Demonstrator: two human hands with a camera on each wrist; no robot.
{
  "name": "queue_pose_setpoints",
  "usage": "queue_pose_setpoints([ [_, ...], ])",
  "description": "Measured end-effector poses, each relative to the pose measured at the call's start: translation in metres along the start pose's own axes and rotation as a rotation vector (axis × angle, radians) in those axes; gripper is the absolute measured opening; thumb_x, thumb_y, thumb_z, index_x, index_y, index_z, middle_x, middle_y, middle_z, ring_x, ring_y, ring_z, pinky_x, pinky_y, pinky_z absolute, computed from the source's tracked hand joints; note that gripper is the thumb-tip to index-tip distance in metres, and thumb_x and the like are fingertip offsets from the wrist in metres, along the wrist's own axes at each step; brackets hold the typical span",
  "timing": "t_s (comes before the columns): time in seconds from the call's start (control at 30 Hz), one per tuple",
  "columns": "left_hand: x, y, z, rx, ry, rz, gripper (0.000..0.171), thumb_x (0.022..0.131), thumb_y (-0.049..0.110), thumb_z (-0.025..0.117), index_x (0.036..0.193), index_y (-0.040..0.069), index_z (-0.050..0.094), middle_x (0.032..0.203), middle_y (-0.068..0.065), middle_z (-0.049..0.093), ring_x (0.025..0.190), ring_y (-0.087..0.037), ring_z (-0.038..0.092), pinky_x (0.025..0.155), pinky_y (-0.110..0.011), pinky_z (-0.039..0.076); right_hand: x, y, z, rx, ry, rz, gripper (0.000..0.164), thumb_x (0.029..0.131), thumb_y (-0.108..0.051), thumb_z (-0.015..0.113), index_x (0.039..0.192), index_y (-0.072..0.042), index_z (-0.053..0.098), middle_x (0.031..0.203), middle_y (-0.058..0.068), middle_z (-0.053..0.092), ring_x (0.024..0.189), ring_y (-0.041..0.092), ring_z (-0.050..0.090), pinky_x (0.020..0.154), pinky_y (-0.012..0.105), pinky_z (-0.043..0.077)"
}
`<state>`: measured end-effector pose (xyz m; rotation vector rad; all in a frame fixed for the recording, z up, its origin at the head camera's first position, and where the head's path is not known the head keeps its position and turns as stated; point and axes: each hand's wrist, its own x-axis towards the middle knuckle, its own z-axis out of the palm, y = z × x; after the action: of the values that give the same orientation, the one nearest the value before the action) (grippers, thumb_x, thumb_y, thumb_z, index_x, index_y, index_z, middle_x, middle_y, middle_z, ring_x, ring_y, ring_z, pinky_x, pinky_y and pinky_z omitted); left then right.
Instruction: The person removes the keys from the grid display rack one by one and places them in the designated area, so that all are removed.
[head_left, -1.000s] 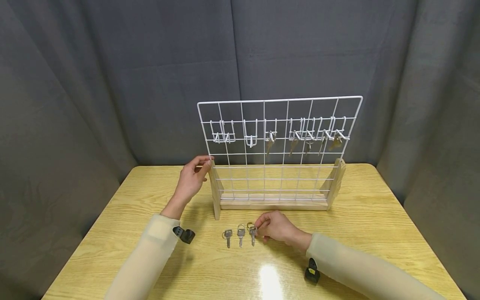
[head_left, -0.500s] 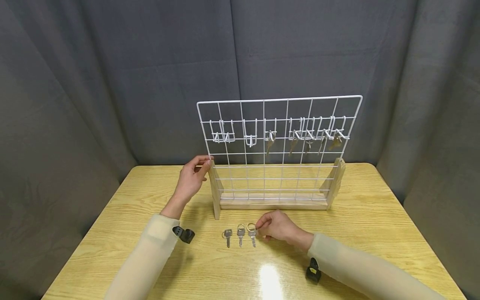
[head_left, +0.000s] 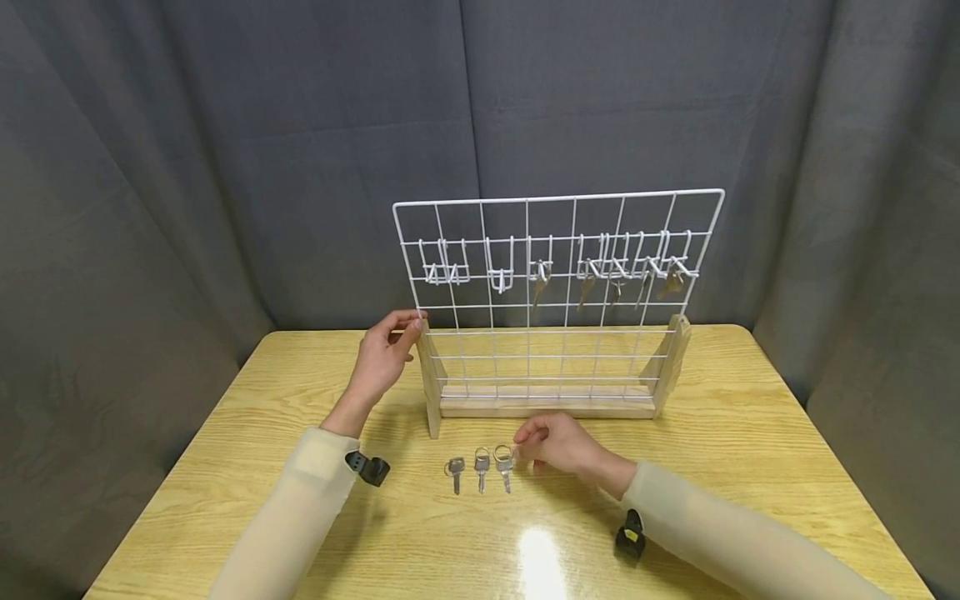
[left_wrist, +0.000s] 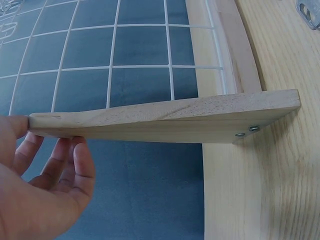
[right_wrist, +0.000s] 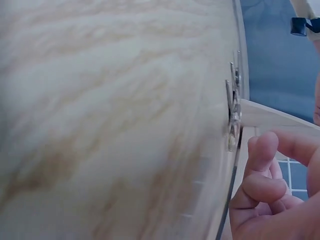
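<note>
Three silver keys lie in a row on the table: a left key (head_left: pixel 456 469), a middle key (head_left: pixel 482 465) and a right key (head_left: pixel 505 467), each with a ring. My right hand (head_left: pixel 558 443) is just right of the right key's ring, apart from it. In the right wrist view, its fingers (right_wrist: pixel 267 187) curl loosely and hold nothing. My left hand (head_left: pixel 381 354) pinches the upper end of the left wooden upright (left_wrist: pixel 165 117) of a white wire rack (head_left: pixel 528 333). Thumb and fingers lie on opposite sides of that board.
White hooks line the rack's upper part. Several keys (head_left: pixel 587 292) hang on its middle and right hooks, while the left hooks (head_left: pixel 444 273) are bare. A wooden base bar (head_left: pixel 547 408) joins the uprights. Grey curtains (head_left: pixel 337 167) surround the wooden table (head_left: pixel 247 467).
The right key has been turned and laid flat beside the middle one, its ring now toward the rack. My right hand has let go and drawn slightly right and back. The left hand stays put.
</note>
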<state>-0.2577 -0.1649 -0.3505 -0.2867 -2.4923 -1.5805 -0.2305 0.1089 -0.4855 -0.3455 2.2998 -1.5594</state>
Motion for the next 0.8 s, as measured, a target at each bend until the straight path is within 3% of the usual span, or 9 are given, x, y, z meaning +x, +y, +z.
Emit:
queue_pose_setpoints([
  [0.23,0.002,-0.006,0.001,0.002,-0.002,-0.013,0.036,0.106,0.020,0.049,0.135,-0.001,0.058,0.130,-0.024,0.060,0.115,-0.038,0.060,0.091,-0.060,0.053,-0.001,-0.006,-0.007,0.032,-0.004,-0.019,0.019,0.088,-0.005,0.072,0.104,0.004,0.068,0.085,0.010,0.070,0.065,0.018,0.064,0.067,0.037,0.059],
  [0.47,0.019,-0.040,0.004,-0.013,0.012,0.000,0.039,0.106,0.028,0.051,0.136,0.005,0.058,0.131,-0.020,0.061,0.116,-0.035,0.060,0.089,-0.058,0.054,-0.004,-0.016,-0.012,0.065,0.019,-0.009,0.020,0.088,-0.008,0.073,0.104,0.003,0.068,0.088,0.010,0.071,0.069,0.027,0.068,0.072,0.042,0.060],
  [0.63,0.020,-0.043,0.004,-0.008,0.017,0.004,0.040,0.104,0.034,0.053,0.134,0.009,0.060,0.129,-0.015,0.063,0.114,-0.031,0.062,0.086,-0.052,0.056,-0.004,-0.020,-0.017,0.039,0.026,-0.036,0.022,0.090,-0.011,0.072,0.106,0.004,0.067,0.088,0.008,0.071,0.070,0.033,0.068,0.073,0.043,0.058],
  [0.8,0.018,-0.037,0.004,-0.002,0.013,-0.007,0.039,0.105,0.030,0.051,0.134,0.006,0.059,0.130,-0.018,0.062,0.115,-0.033,0.061,0.087,-0.053,0.055,-0.006,-0.025,-0.019,0.019,0.034,-0.050,0.024,0.091,-0.013,0.072,0.107,0.003,0.068,0.089,0.007,0.071,0.076,0.037,0.068,0.072,0.039,0.054],
])
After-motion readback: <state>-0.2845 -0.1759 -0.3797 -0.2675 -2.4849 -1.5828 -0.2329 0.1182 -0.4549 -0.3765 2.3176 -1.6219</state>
